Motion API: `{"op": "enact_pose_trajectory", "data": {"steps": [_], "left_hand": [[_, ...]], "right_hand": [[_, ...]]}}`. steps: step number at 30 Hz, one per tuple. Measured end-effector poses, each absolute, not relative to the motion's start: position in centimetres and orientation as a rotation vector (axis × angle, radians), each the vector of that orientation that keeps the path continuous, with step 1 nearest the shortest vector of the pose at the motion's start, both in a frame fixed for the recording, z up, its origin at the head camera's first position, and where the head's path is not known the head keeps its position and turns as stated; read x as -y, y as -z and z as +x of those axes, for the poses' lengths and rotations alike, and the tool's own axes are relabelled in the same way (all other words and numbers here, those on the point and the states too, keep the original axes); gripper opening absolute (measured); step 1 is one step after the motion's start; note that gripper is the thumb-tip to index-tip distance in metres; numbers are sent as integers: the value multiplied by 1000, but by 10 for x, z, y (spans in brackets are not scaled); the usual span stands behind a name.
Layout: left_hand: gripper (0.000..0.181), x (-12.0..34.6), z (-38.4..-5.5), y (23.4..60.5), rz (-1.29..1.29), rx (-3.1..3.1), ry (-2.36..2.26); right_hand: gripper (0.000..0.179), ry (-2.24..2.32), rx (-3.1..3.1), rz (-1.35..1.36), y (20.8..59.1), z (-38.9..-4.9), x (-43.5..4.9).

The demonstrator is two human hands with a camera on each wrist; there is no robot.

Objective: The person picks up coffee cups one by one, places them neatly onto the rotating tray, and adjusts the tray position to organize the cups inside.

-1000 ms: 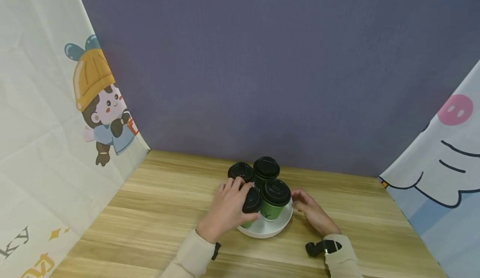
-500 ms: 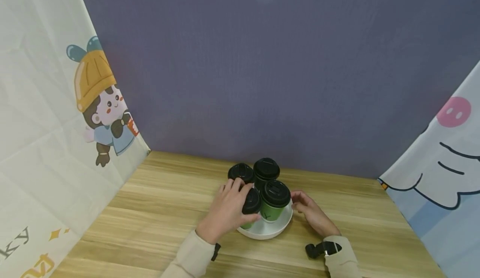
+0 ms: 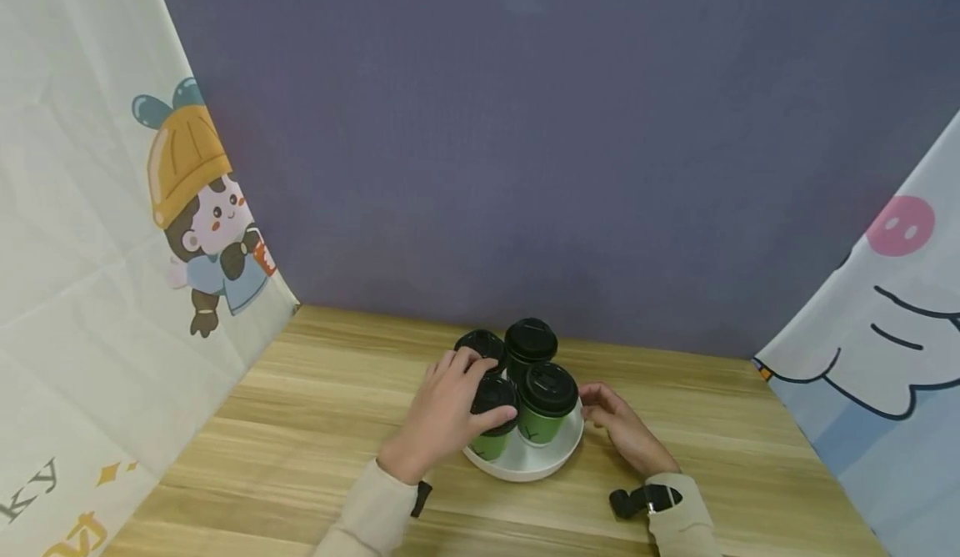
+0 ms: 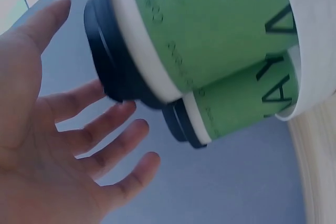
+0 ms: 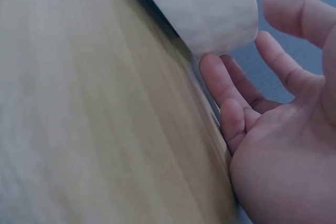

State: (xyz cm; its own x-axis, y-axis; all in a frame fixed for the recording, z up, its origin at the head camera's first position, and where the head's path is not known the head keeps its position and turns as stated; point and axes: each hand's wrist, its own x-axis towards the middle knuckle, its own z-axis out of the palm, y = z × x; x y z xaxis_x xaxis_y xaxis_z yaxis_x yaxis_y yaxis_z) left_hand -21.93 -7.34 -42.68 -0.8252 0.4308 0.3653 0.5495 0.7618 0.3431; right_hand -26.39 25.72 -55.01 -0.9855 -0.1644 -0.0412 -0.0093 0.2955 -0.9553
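Several green paper cups with black lids stand upright in a round white dish [image 3: 525,467]. My left hand [image 3: 442,411] hovers beside and partly over the front-left cup [image 3: 491,443], its thumb and fingers spread. In the left wrist view, the thumb is clear of that cup's black lid [image 4: 107,45]; whether a fingertip behind the lid touches it, I cannot tell. To its right is the front-right cup [image 3: 542,425]. My right hand [image 3: 626,430] lies at the dish's right side, relaxed fingers against its outer wall [image 5: 215,19] in the right wrist view.
The dish sits on a wooden table [image 3: 300,424], near its back edge. A dark grey-blue panel [image 3: 495,140] rises behind it. Printed white sheets [image 3: 75,207] close off the left and right sides. Two rear cups [image 3: 531,340] stand close to the panel.
My left hand has loosened from the front-left cup and drawn slightly left and up, so more of that cup shows. The right hand stays at the dish.
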Motion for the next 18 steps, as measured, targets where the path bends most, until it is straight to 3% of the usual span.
{"op": "enact_pose_trajectory", "data": {"steps": [12, 18], "left_hand": [[51, 95, -233, 423, -638, 2526, 713], [44, 106, -240, 423, -536, 2518, 702]], "right_hand": [[39, 1814, -2408, -193, 552, -271, -255], [49, 1859, -2359, -206, 552, -272, -257]]}}
